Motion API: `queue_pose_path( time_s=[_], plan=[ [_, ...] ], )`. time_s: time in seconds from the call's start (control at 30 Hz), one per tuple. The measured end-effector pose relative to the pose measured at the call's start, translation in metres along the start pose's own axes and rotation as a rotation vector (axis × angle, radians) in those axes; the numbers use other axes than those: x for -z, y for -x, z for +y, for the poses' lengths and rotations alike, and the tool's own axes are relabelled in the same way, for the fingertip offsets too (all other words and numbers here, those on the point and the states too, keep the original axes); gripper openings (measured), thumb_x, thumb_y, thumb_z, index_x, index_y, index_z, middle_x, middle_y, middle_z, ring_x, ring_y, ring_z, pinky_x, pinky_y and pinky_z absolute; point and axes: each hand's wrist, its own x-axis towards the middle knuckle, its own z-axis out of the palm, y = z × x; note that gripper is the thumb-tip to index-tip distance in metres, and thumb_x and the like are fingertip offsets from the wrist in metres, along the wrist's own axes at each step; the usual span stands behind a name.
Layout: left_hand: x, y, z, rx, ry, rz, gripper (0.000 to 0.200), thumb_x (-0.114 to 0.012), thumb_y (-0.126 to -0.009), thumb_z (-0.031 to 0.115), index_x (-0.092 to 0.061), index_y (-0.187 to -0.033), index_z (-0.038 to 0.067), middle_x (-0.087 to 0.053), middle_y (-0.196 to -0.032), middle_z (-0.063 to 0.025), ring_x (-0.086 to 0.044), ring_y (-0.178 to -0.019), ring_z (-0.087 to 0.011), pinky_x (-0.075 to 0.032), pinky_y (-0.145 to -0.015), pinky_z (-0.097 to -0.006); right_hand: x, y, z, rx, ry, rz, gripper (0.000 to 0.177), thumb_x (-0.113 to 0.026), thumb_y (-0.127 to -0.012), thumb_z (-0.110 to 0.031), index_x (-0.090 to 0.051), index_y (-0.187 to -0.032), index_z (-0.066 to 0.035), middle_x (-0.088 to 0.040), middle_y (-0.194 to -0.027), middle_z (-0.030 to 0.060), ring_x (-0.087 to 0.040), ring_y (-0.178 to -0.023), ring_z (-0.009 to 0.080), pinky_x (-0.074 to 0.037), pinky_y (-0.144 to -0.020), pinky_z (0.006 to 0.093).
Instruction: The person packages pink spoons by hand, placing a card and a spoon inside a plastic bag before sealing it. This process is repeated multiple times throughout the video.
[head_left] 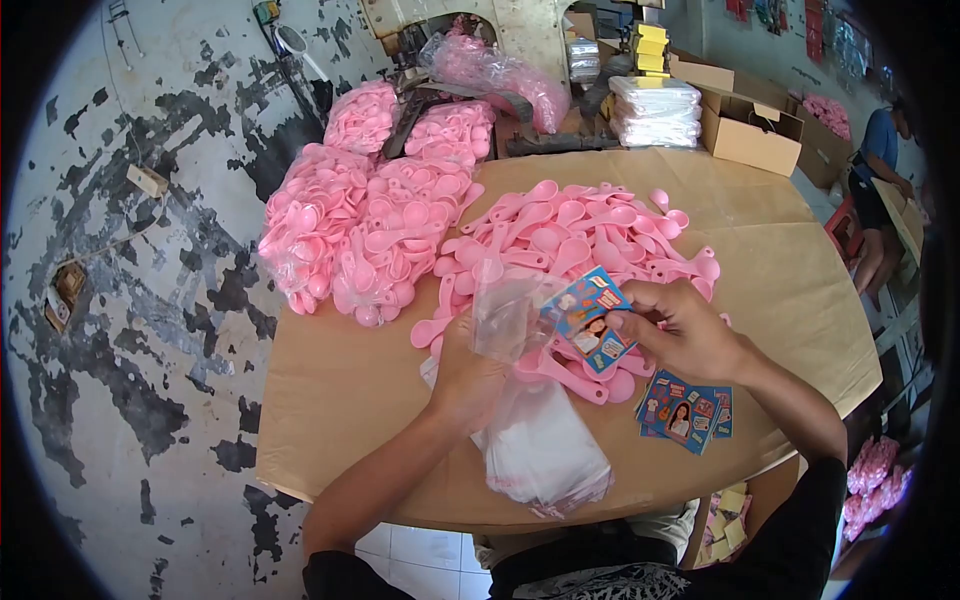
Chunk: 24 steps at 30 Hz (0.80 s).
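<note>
Between thumb and fingers, my right hand pinches a blue printed card with a picture on it. The card's left edge overlaps a clear plastic bag, which my left hand grips, its fingers partly hidden behind the film. Below the hands lies a stack of clear plastic bags. More printed cards lie in a small fanned pile under my right wrist. Just beyond both hands spreads a heap of loose pink plastic spoons.
Filled bags of pink spoons stand at the table's back left. Behind the brown-covered table are stacked packs and an open cardboard box. A person sits at the far right.
</note>
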Motion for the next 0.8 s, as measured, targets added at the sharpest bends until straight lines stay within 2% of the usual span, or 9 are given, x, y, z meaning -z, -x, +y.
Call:
queue_pose_path(
  time_s=[0.07,0.17,0.3,0.4,0.5,0.6,0.7,0.8],
  plan=[
    [0.001,-0.001,-0.008,-0.061,0.029,0.021,0.032,-0.059,-0.094,0.009,-0.054,-0.124,0.000,-0.061,-0.116,-0.0087,-0.061,-0.103,-0.0165,-0.052,-0.089,-0.0311,-0.007,-0.008,0.004,0.040,0.041,0.033,0.011,-0.057,-0.094,-0.008,-0.061,-0.098,0.001,-0.052,-0.062,0.0079,-0.044,-0.056,0.0061,-0.038,-0.051,0.0272],
    [-0.009,0.004,0.001,-0.061,0.060,0.020,0.033,-0.056,-0.093,0.002,-0.054,-0.126,-0.001,-0.060,-0.117,-0.0078,-0.061,-0.102,-0.0147,-0.051,-0.089,-0.0280,0.000,-0.012,-0.014,0.024,0.142,-0.130,0.013,-0.057,-0.093,-0.007,-0.063,-0.101,0.001,-0.056,-0.065,0.0076,-0.048,-0.059,0.0067,-0.041,-0.054,0.0277],
    [-0.008,0.001,-0.001,-0.055,-0.051,-0.031,0.036,-0.056,-0.093,0.000,-0.052,-0.128,-0.003,-0.060,-0.119,-0.0069,-0.060,-0.103,-0.0129,-0.048,-0.091,-0.0260,-0.005,-0.015,-0.013,-0.030,0.033,-0.141,0.015,-0.059,-0.091,-0.008,-0.064,-0.102,0.001,-0.058,-0.068,0.0056,-0.049,-0.062,0.0065,-0.043,-0.056,0.0279],
    [-0.012,0.004,0.004,-0.139,0.030,-0.045,0.038,-0.060,-0.093,0.009,-0.052,-0.128,-0.003,-0.061,-0.118,-0.0075,-0.059,-0.104,-0.0124,-0.048,-0.090,-0.0265,-0.014,-0.017,0.002,0.001,-0.053,-0.068,0.015,-0.060,-0.091,-0.009,-0.064,-0.101,0.002,-0.057,-0.067,0.0042,-0.047,-0.061,0.0053,-0.041,-0.055,0.0271],
    [-0.013,0.002,0.011,-0.162,-0.021,0.067,0.042,-0.063,-0.094,0.018,-0.052,-0.128,-0.003,-0.062,-0.115,-0.0072,-0.058,-0.105,-0.0116,-0.048,-0.088,-0.0271,-0.014,-0.018,0.000,0.010,-0.024,-0.047,0.014,-0.060,-0.091,-0.009,-0.065,-0.100,0.002,-0.056,-0.066,0.0031,-0.045,-0.060,0.0046,-0.039,-0.053,0.0263],
    [-0.021,0.010,0.022,-0.035,-0.114,0.112,0.043,-0.061,-0.095,0.024,-0.052,-0.129,-0.002,-0.062,-0.113,-0.0063,-0.058,-0.104,-0.0112,-0.048,-0.086,-0.0278,-0.012,-0.015,-0.005,-0.006,-0.022,-0.054,0.014,-0.060,-0.092,-0.009,-0.065,-0.099,0.001,-0.054,-0.064,0.0021,-0.043,-0.058,0.0039,-0.038,-0.052,0.0258],
    [-0.011,0.003,0.005,-0.082,-0.114,0.008,0.046,-0.059,-0.096,0.029,-0.051,-0.129,-0.002,-0.061,-0.111,-0.0059,-0.058,-0.103,-0.0119,-0.048,-0.086,-0.0273,-0.013,-0.013,-0.005,0.002,-0.029,-0.041,0.014,-0.060,-0.092,-0.010,-0.066,-0.099,0.001,-0.054,-0.064,0.0018,-0.042,-0.057,0.0031,-0.037,-0.050,0.0254],
    [-0.015,0.002,0.008,-0.069,0.079,0.068,0.041,-0.057,-0.096,0.020,-0.048,-0.132,0.001,-0.057,-0.118,-0.0062,-0.058,-0.107,-0.0139,-0.050,-0.089,-0.0302,-0.018,-0.012,0.005,0.004,-0.120,0.027,0.015,-0.060,-0.093,-0.010,-0.066,-0.101,0.001,-0.055,-0.065,0.0017,-0.042,-0.057,0.0022,-0.036,-0.049,0.0245]
  ],
)
